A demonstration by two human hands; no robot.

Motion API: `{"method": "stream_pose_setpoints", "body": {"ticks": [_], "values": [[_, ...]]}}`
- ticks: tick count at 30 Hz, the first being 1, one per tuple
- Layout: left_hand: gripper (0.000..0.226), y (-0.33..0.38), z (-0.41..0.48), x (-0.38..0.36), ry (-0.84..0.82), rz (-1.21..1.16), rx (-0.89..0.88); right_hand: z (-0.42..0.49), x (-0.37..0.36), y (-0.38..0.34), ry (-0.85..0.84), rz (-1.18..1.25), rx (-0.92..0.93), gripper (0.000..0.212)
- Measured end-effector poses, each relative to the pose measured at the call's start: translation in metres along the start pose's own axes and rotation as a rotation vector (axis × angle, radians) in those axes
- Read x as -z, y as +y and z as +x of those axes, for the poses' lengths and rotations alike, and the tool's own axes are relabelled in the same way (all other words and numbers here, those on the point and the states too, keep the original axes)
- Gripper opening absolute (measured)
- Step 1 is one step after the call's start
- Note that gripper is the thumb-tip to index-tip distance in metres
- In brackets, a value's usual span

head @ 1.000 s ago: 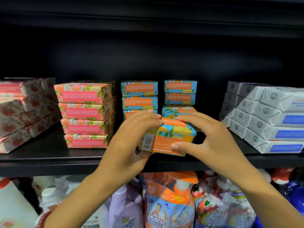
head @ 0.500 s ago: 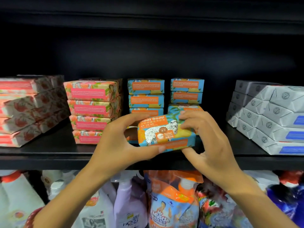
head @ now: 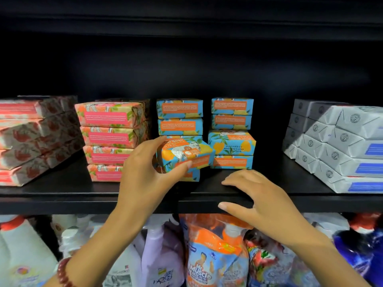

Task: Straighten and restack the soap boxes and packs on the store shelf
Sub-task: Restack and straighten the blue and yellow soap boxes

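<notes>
Head: left hand point(head: 145, 179) grips one soap box point(head: 186, 155)

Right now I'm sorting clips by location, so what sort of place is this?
Probably a shop's household aisle: identical soap boxes stacked on a black shelf, cleaner bottles and a Mr Muscle refill pouch below, and the left hand holding one soap box.
</notes>
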State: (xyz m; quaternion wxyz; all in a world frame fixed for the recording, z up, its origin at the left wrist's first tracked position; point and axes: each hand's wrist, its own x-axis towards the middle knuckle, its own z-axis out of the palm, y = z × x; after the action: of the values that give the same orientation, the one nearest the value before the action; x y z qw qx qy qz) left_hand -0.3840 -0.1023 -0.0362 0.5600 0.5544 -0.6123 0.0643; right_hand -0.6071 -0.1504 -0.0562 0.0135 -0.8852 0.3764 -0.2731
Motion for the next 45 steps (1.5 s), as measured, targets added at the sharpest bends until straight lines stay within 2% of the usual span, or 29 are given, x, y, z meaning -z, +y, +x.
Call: {"method": "stream_pose_setpoints", "body": {"ticks": [3, 6, 9, 15, 19, 22, 24, 27, 29, 33, 39, 42, 45], "values": [[0.047, 0.000, 0.000, -0.001, 0.062, 0.167, -0.153, 0.000, 0.000, 0.001, 0.007, -0.009, 0.009, 0.066], [0.029, -0.003, 0.000, -0.002, 0.067, 0.284, -0.314, 0.001, 0.000, 0.000, 0.016, -0.003, -0.002, 0.059], [0.021, -0.008, 0.000, -0.003, 0.085, 0.296, -0.357, 0.000, 0.000, 0.000, 0.020, -0.006, 0.000, 0.058], [0.027, -0.013, 0.002, -0.002, 0.069, 0.328, -0.329, -0.001, -0.001, 0.001, 0.032, -0.021, 0.009, 0.063], [0.027, -0.012, -0.002, 0.001, 0.082, 0.325, -0.324, -0.001, -0.001, -0.001, 0.045, -0.033, 0.030, 0.056], [0.021, -0.010, -0.012, 0.001, 0.124, 0.269, -0.375, 0.003, 0.005, 0.001, 0.087, 0.155, -0.006, 0.057], [0.017, -0.008, -0.021, -0.002, 0.089, 0.219, -0.384, 0.011, 0.012, 0.007, 0.237, 0.278, -0.021, 0.048], [0.024, -0.008, -0.028, -0.011, -0.076, 0.213, -0.310, 0.034, 0.024, 0.022, 0.373, 0.144, -0.011, 0.044], [0.029, -0.008, -0.030, -0.014, -0.131, 0.261, -0.281, 0.050, 0.028, 0.031, 0.314, 0.029, -0.016, 0.049], [0.033, -0.010, -0.031, -0.015, -0.126, 0.248, -0.252, 0.066, 0.020, 0.039, 0.156, -0.098, -0.033, 0.060], [0.034, -0.009, -0.032, -0.014, -0.142, 0.259, -0.217, 0.059, 0.015, 0.030, 0.266, -0.335, 0.037, 0.052], [0.035, -0.009, -0.032, -0.013, -0.154, 0.262, -0.217, 0.049, 0.021, 0.027, 0.286, -0.322, 0.080, 0.046], [0.036, -0.009, -0.032, -0.012, -0.150, 0.230, -0.214, 0.032, 0.026, 0.026, 0.398, -0.213, 0.159, 0.036]]}}
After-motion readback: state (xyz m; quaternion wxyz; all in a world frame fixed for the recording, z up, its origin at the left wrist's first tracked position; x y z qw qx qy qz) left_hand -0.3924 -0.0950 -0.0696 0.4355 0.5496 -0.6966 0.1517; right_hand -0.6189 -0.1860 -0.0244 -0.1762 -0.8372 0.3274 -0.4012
